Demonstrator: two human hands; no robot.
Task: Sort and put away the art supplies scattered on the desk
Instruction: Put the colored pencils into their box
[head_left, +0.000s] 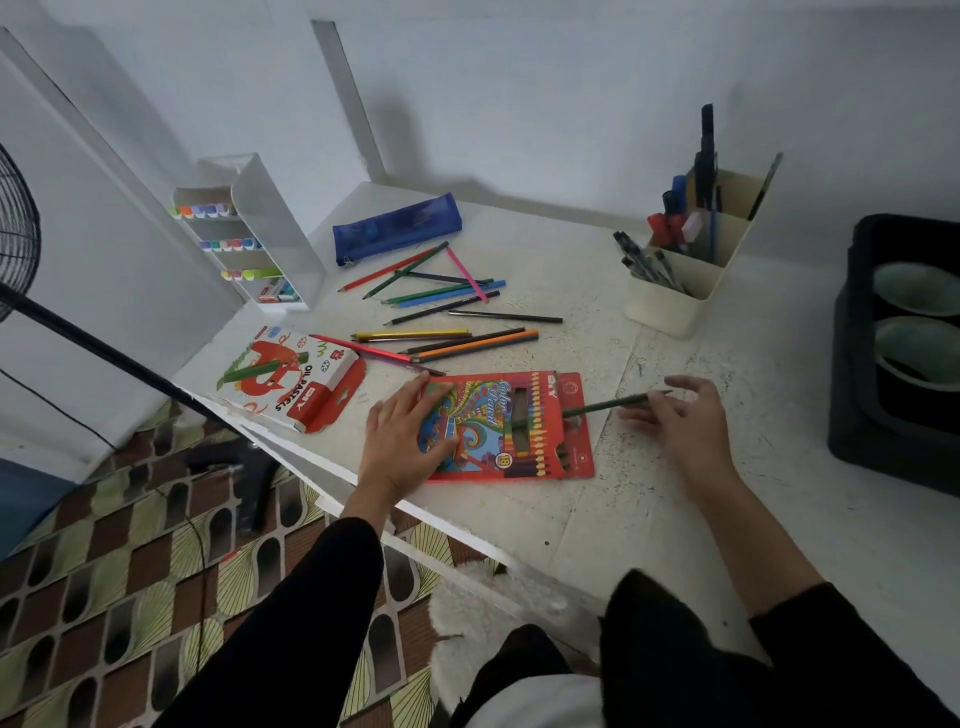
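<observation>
The left hand (410, 431) lies flat on the left end of the pencil box (519, 426). The right hand (680, 421), right of the box, pinches a green pencil (608, 405).

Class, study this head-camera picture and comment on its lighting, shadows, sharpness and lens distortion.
Head view: soft, even light with no glare on the desk; only faint, diffuse shadows on the wall; the right hand is slightly motion-blurred, while the pencil box is sharper; the wide-angle lens makes the walls and desk edges lean and splay.
</observation>
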